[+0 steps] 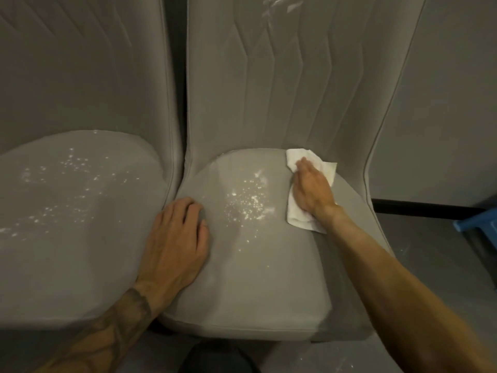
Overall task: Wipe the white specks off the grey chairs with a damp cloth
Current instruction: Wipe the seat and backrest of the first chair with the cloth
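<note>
We are looking down at two grey chairs side by side. The left chair [67,238] fills the left of the frame, and the middle chair [269,278] sits centre, its stitched backrest rising to the top edge. The two seats almost touch.

The left hand [177,238] rests at lower centre on the middle chair's left edge, palm down. Its fingers are spread and relaxed, grasping nothing. The right hand [312,189] is right of centre, lying flat at the back right of that seat. Its fingers are straight, pressing down on the white cloth [297,218], which lies crumpled on the cushion and pokes out beyond the fingertips and under the wrist.

White specks [250,200] are scattered mid-seat, just left of the cloth. A wider scatter of specks [72,179] covers the left chair's seat. White smears [277,6] show at the top of the middle backrest. A blue object [478,224] peeks in at the right edge, and we cannot tell what it is.
</note>
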`<state>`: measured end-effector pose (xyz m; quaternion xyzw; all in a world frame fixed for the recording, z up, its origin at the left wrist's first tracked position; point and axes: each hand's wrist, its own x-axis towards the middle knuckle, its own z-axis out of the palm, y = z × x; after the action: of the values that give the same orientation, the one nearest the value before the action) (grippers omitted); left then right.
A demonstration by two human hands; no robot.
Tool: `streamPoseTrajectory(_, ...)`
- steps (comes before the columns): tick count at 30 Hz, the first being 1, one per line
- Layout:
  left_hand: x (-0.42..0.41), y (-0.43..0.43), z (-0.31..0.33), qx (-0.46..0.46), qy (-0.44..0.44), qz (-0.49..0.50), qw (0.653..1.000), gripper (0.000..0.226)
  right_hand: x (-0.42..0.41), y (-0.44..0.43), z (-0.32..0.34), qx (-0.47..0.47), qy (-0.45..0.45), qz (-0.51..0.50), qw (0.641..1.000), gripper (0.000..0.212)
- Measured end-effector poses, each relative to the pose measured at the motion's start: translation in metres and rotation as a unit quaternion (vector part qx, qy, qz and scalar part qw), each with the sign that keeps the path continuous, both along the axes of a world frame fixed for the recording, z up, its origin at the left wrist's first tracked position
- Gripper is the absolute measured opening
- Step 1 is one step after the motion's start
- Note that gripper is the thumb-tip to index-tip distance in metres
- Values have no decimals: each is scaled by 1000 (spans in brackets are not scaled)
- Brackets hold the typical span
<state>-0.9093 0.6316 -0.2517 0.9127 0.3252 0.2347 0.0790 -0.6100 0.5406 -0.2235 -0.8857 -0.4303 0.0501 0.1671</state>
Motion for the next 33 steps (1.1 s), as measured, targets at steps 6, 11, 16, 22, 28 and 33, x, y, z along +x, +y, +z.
streamPoseTrajectory(6, -1, 0, -1, 1, -5, 2, 1000, 25, -20, 5, -6, 0, 0, 190, 982, 48)
streamPoseTrajectory(11, 1, 0, -1, -2, 1, 13, 1000, 26, -9, 39, -4, 30, 11, 62, 998, 43)
streamPoseTrajectory(16, 0, 0, 0, -10, 9, 14, 1000, 31, -67, 42, -14, 21, 7, 234, 972, 48)
streamPoseTrajectory(22, 1, 2, -2, -11, -1, 11, 1000, 29, -23, 50, -5, 22, -6, 131, 991, 47)
streamPoseTrajectory(28, 0, 1, -2, -6, 8, 14, 1000, 33, -85, 42, -12, 41, 20, 294, 955, 46)
streamPoseTrajectory(33, 1, 1, -1, -11, 6, 10, 1000, 33, -34, 40, -4, 48, 24, 171, 984, 47)
